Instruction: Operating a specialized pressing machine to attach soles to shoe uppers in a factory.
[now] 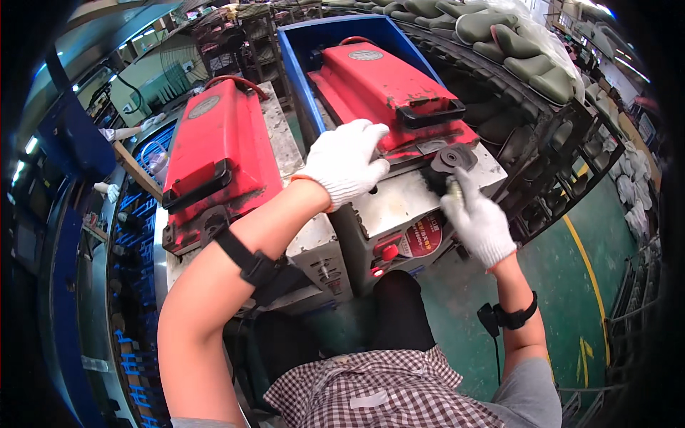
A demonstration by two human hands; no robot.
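Observation:
Both my hands wear white knit gloves. My left hand (346, 165) rests at the near left edge of the right-hand machine's red cover (389, 85), fingers apart and holding nothing I can see. My right hand (479, 222), blurred by motion, is closed round what looks like a brush with a yellowish handle (454, 191) and dark bristles (434, 180). The bristles are over the metal top (399, 200), beside a grey round-centred piece (455, 158) at the cover's front right corner. A black handle (430, 113) crosses the cover's front.
A second red-covered machine (225, 150) stands on the left. Behind the right one is a blue bin-like housing (303, 71). Racks of olive-green boots (514, 43) curve along the far right, with a dark metal frame (571, 171) nearer. Another person's gloved hand (107, 190) shows at far left.

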